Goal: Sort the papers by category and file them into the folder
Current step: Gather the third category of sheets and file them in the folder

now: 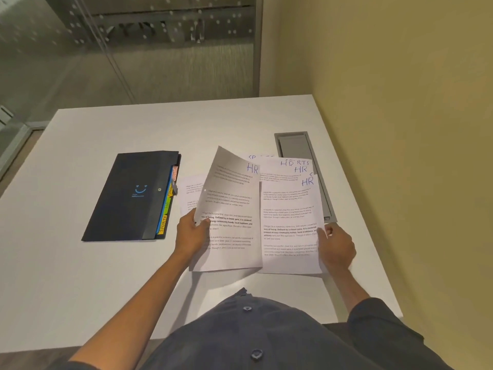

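While the left hand [192, 231] pinches the left edge of a printed sheet marked "HR" [229, 217], thumb on top and fingers curled beneath, that sheet lifts off the white worktop [106, 284] and its upper corner curls upward. To its right, the right hand [336, 244] grips the right edge of a fanned stack of HR sheets [289, 222], its fingers clamped on the paper; the handwritten blue "HR" headings show staggered at the top corners. Behind the stack lie sheets whose headings read in part "SP" and "RTS" [262, 157], and another printed sheet [190, 193] lies flat under the lifted one. Left of the papers, well apart from both hands, rests the closed dark expanding folder [128, 196], with coloured tabs [167, 201] along its right edge, one reading "SPORTS". A grey cable hatch [298, 148] sits in the worktop beyond the stack.
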`<control>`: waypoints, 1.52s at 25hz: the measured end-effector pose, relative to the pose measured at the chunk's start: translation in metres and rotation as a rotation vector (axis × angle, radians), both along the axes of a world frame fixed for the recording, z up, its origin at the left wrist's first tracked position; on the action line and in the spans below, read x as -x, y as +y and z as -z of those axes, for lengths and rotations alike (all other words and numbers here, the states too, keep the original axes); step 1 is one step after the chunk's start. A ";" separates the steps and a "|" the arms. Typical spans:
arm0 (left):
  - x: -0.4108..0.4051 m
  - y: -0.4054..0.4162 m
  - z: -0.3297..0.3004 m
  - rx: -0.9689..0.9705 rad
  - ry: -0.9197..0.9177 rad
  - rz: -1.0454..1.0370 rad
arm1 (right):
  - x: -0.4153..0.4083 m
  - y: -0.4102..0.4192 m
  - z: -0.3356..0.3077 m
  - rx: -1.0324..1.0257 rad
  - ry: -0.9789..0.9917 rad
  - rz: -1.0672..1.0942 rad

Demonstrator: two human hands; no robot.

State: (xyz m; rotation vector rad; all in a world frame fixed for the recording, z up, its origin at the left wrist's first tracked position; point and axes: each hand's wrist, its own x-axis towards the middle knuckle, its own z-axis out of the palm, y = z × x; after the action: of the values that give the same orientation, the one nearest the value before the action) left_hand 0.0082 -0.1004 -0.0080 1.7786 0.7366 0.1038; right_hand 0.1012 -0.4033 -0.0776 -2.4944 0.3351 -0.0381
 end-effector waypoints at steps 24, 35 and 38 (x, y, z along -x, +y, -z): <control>-0.026 -0.030 -0.030 0.340 -0.018 0.010 | -0.016 0.033 -0.060 -0.970 0.390 -0.084; -0.010 -0.034 -0.016 0.252 -0.005 0.078 | 0.001 0.068 -0.055 -0.977 0.303 -0.032; -0.005 -0.024 -0.012 0.156 0.033 0.057 | -0.004 0.068 -0.035 -0.851 0.332 -0.059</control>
State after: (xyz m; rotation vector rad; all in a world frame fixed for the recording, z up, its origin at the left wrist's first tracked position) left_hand 0.0135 -0.1241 0.0036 1.6538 0.6974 -0.0209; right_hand 0.1055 -0.3349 -0.0425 -1.6533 0.3236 0.4535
